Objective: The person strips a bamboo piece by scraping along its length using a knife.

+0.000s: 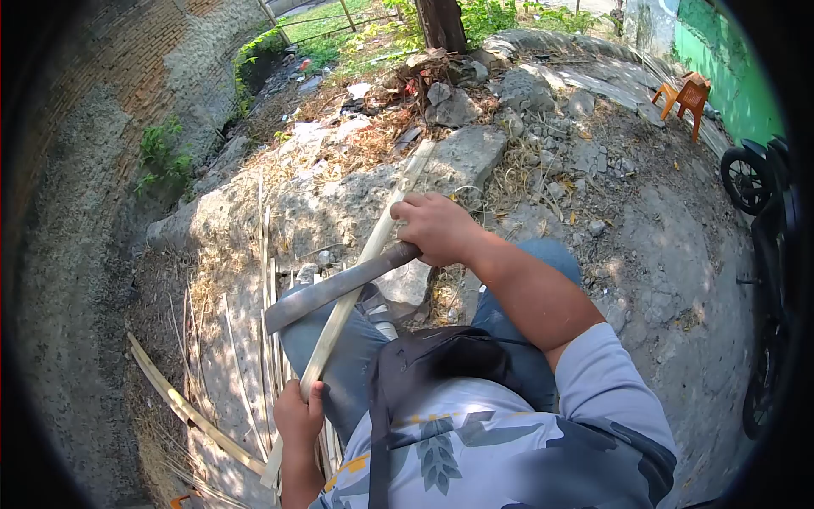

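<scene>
A long pale bamboo strip (326, 341) slants across my lap, its far end over a concrete slab. My left hand (298, 414) is wrapped round its lower part, thumb on top. My right hand (437, 227) grips the handle end of a machete (314, 299) with a wide dark blade. The blade crosses the strip at an angle above my left knee. Fingers of the right hand also rest at the strip's edge; whether they press on it I cannot tell. The machete's handle is mostly hidden in the right hand.
Several thin bamboo strips (265, 254) and a thicker curved piece (203, 420) lie on the ground at left. A broken concrete slab (471, 157) and rubble lie ahead. An orange plastic chair (691, 97) and a motorcycle (755, 191) stand at right. A brick wall (80, 170) runs along the left.
</scene>
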